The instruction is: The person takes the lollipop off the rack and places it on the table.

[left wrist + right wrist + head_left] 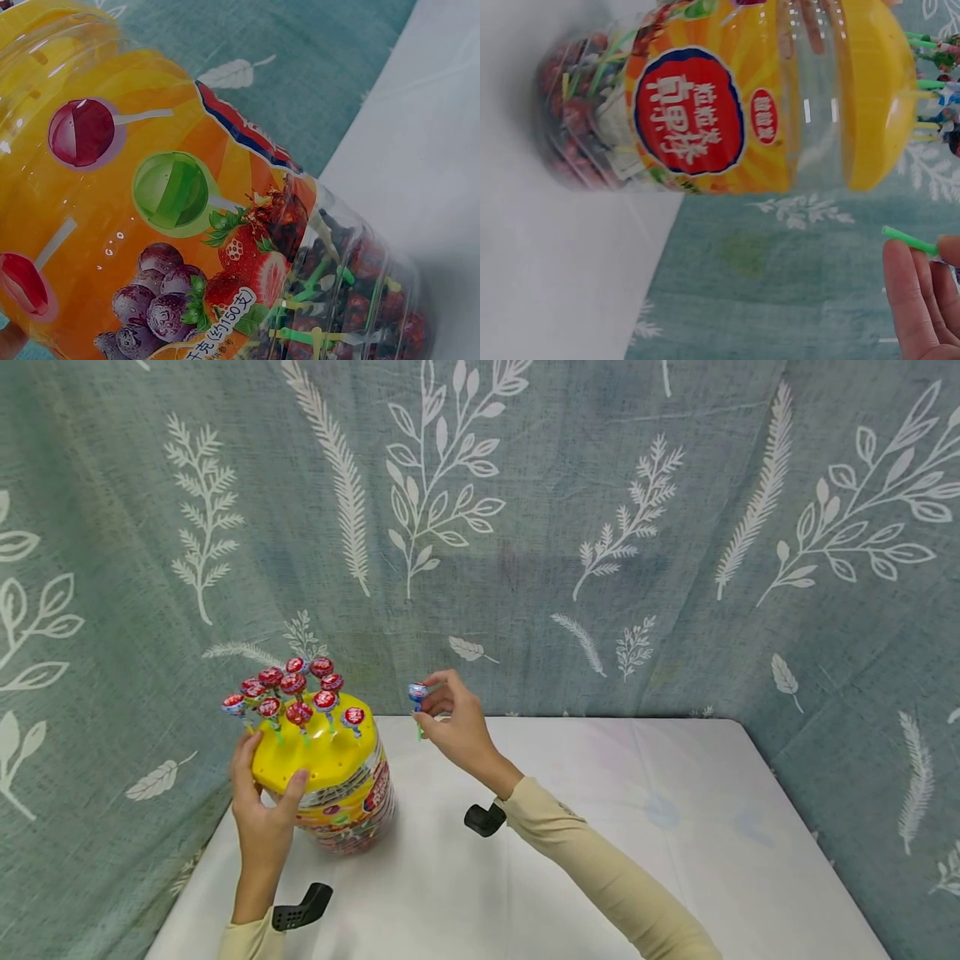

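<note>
A lollipop [417, 692] in a blue wrapper is pinched in my right hand [459, 727], up in the air to the right of a big clear jar [378, 793]. Its green stick [909, 239] points down from the fingers. My left hand [262, 814] grips the near left side of the jar's yellow lid [322, 760], thumb and fingers spread around the rim. Several lollipops [298, 713], mostly in red wrappers, stand upright with their sticks in the lid. Through the jar's clear wall, more lollipops [577, 120] show inside near the bottom.
The jar stands on a white-covered table [600, 793], toward its left side. Behind and along both sides hangs a grey-green curtain [517, 610] with white leaf prints. A black wrist camera [484, 819] sits at the right cuff, another [303, 907] at the left.
</note>
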Tool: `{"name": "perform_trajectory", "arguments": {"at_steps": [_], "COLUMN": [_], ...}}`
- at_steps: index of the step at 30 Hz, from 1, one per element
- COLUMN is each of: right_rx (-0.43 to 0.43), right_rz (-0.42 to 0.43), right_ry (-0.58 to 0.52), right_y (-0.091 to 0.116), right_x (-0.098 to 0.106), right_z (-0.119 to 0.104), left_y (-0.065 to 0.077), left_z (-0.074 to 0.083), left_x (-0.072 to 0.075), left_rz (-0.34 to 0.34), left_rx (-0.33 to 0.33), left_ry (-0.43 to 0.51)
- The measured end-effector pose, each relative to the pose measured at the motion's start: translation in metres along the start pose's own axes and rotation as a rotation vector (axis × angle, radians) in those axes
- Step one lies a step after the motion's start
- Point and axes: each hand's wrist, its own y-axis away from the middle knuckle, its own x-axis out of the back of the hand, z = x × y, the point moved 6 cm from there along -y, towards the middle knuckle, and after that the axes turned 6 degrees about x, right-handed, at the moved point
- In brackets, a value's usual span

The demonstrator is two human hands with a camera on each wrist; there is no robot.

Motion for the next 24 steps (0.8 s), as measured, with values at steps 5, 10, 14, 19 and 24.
{"name": "perform_trajectory", "arguments": {"at_steps": [5,10,14,19,24], "right_rx": [-0.036,-0.086,-0.114,-0.15,-0.214], "right_rz": [0.006,0.0,0.004,0.026,0.037], "right_ry": [-0.023,-0.056,-0.058,-0.048,-0.045], "right_y": [0.006,0.011,0.014,0.019,0.025], "right_x": [0.003,0.005,0.007,0.009,0.011], "right_z": [0.012,0.028,0.039,0.05,0.062], "left_y": [0.0,0.001,0.001,0.0,0.0], "left_z": [0.0,0.001,0.001,-0.001,-0.003], "left_x": [0.001,0.001,0.001,0.001,0.0], "left_rz": [-0.002,-0.003,-0.002,0.002,0.005], "left_rx": [-0.003,-0.004,-0.007,-0.009,-0.011], "left_ry": [0.004,0.005,0.002,-0.005,-0.002]}}
